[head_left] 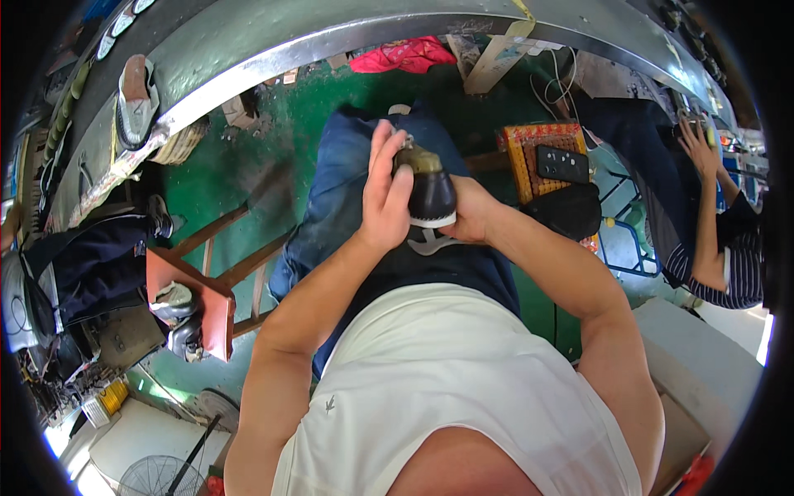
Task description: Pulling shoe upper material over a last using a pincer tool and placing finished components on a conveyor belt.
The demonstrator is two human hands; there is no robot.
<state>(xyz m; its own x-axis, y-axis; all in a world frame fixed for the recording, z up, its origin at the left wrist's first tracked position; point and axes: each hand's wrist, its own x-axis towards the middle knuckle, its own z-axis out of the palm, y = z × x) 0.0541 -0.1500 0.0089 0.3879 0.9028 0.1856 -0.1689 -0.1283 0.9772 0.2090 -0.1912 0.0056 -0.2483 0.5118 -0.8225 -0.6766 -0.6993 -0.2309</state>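
Observation:
Over my lap I hold a dark shoe point(432, 201) with a white sole edge and an olive-yellow form showing at its top, which looks like a shoe last. My left hand point(387, 194) presses along its left side, thumb bent against it and fingers reaching toward its far end. The fingertips partly cover that end. On the right, my right hand point(471, 211) grips the shoe low near the white edge; its fingers are partly hidden behind the shoe. A pale, curved piece point(430, 245) shows just below the shoe, against my dark clothing.
A metal-edged bench point(331, 41) curves across the far side, with another shoe point(136, 103) at its left. Left of me, shoes point(175, 304) rest on a reddish stool point(217, 318). A phone point(562, 164) lies on a patterned seat point(523, 169) at right. A co-worker's hand point(701, 149) is farther right.

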